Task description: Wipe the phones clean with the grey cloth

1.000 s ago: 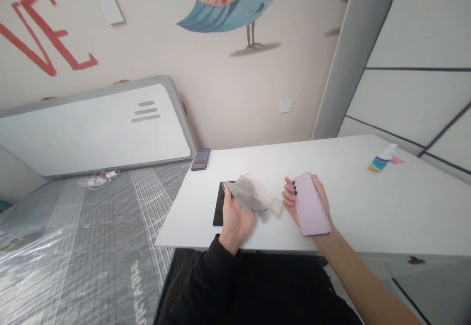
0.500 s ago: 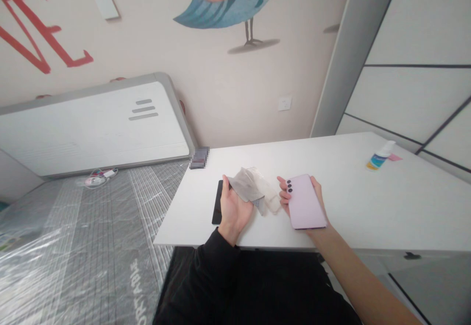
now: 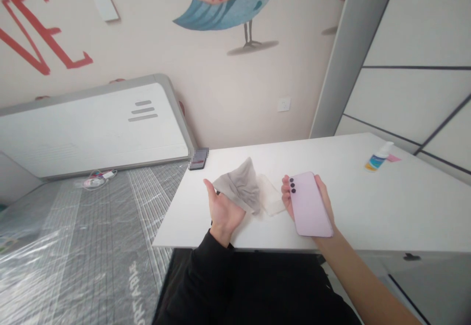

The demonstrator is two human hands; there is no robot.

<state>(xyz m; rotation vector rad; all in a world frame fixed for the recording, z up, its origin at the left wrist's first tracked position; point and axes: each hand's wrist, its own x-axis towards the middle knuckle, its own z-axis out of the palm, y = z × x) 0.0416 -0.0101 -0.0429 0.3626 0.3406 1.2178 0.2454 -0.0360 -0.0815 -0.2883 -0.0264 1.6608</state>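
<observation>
Cloth in one hand, phone in the other

Over the white surface (image 3: 368, 207), the left hand (image 3: 221, 212) pinches a grey cloth (image 3: 239, 187) in its fingers; the right hand (image 3: 312, 202) has fingers wrapped around a pink phone (image 3: 311, 205), back up.

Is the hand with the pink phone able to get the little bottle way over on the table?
Probably not now: the right hand is full with the pink phone, and the bottle stands apart, far across the bare table.
</observation>
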